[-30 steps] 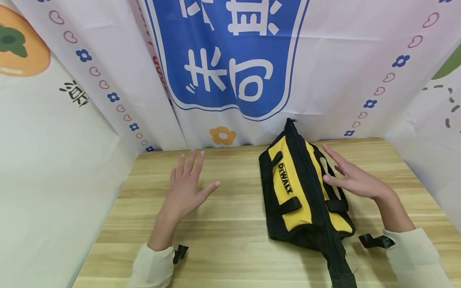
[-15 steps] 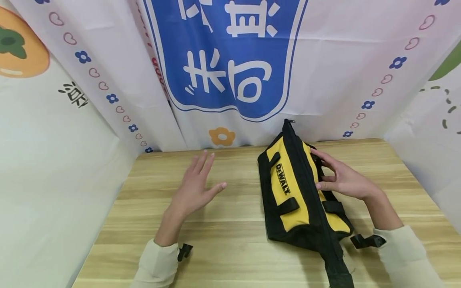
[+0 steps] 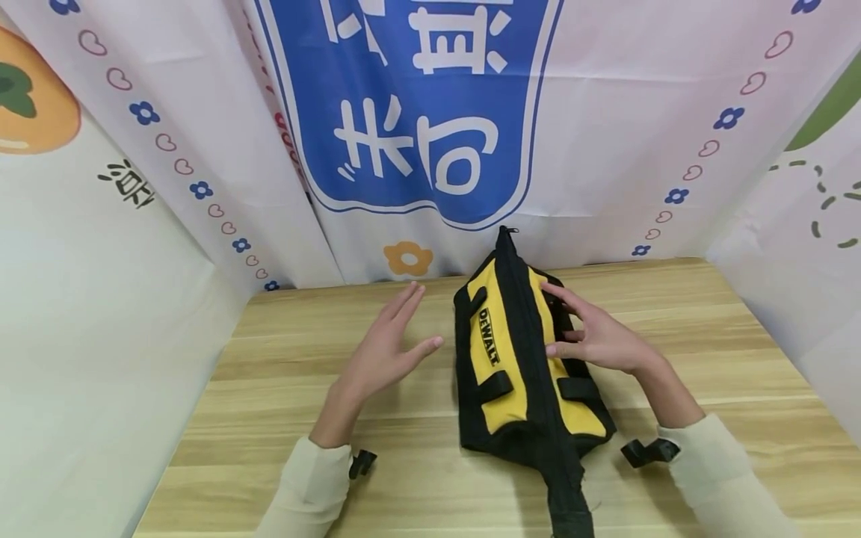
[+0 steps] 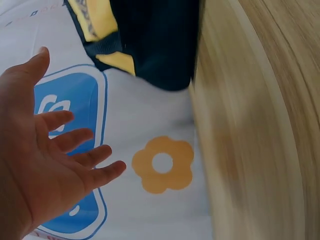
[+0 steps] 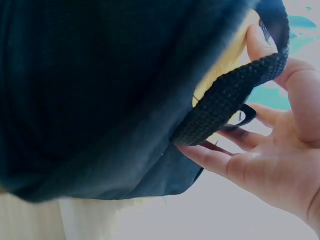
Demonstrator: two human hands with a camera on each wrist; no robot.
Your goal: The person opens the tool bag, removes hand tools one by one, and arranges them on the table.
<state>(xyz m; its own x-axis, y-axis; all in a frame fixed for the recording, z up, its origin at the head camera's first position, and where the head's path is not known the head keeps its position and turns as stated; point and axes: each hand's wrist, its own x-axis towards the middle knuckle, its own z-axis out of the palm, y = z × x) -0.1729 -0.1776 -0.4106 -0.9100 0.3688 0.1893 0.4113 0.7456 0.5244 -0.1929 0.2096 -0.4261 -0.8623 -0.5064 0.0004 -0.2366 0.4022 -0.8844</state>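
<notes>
A yellow and black DeWalt tool bag (image 3: 501, 351) stands on the wooden table, its zipper running lengthwise along the top. My right hand (image 3: 608, 336) touches the bag's right side, thumb and fingers spread and slightly bent. In the right wrist view, the fingers (image 5: 210, 159) lie against the side around a black webbing handle (image 5: 235, 95); no firm grip shows. My left hand (image 3: 383, 351) hovers to the left of the bag, apart from it, with fingers extended. The left wrist view shows the bag's dark end (image 4: 155, 45) beyond the left hand's thumb.
The wooden table (image 3: 282, 418) runs back to a printed cloth wall (image 3: 605, 164), and the bag's far end stands close to it. White cloth sides (image 3: 87, 336) rise at left and right. A black wrist mount (image 3: 649, 452) sits at the right cuff.
My right hand has come in against the bag's right side, and the bag has shifted left. My left hand has moved right, nearer the bag. The view has turned slightly.
</notes>
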